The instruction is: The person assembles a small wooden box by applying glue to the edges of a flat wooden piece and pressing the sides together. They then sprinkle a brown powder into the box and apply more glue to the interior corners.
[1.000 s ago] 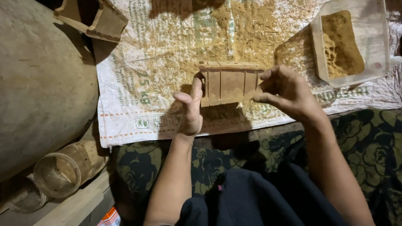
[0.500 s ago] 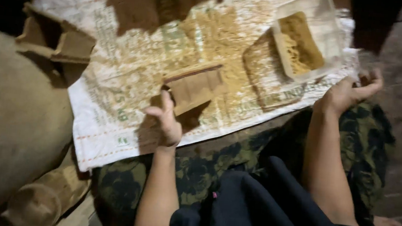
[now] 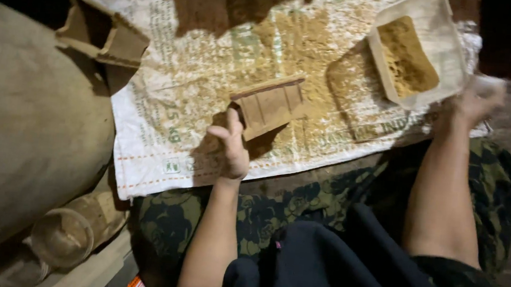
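The left hand [image 3: 232, 151] grips the near end of a brown ribbed mould [image 3: 269, 105], thumb on its edge, tilting it up off the printed sack [image 3: 165, 123] spread on the floor. Yellowish powder [image 3: 304, 49] is strewn across the sack around and behind the mould. The right hand [image 3: 475, 101] is blurred at the sack's right edge, just beside a pale tray [image 3: 451, 53] holding more of the powder; whether it is clenched or loose I cannot tell. A second mould [image 3: 102, 34] lies at the sack's far left corner, against a large clay-coloured mound [image 3: 22, 129]. A jar [image 3: 68, 238] lies on its side below.
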